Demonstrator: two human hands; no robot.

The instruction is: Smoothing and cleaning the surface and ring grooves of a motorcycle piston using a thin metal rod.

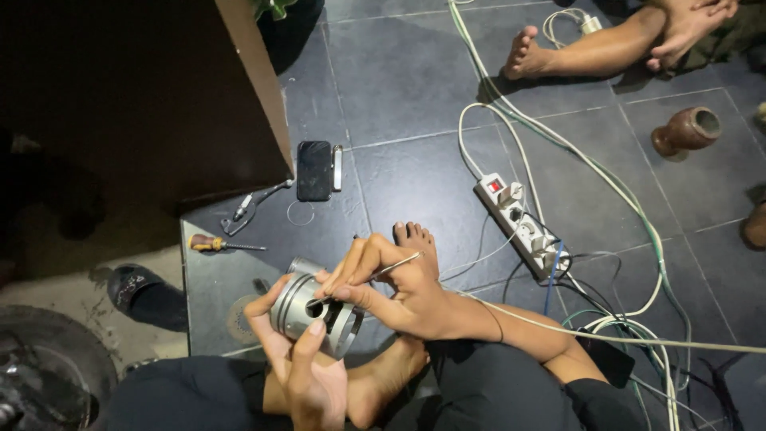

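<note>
My left hand (307, 375) cups a shiny metal piston (307, 307) from below, holding it on its side over my crossed legs. My right hand (383, 283) pinches a thin metal pick (395, 266) like a pen. The pick's tip reaches into the pin hole in the piston's side. My bare foot (415, 239) rests on the dark tiles just behind the hands.
A screwdriver with an orange handle (215, 243), pliers (251, 206), a black phone (313, 170) and a small metal piece lie on the floor. A white power strip (519, 223) with cables runs right. A brown pot (686, 130) and another person's bare feet (527, 52) are at top right. A tyre (48, 367) sits lower left.
</note>
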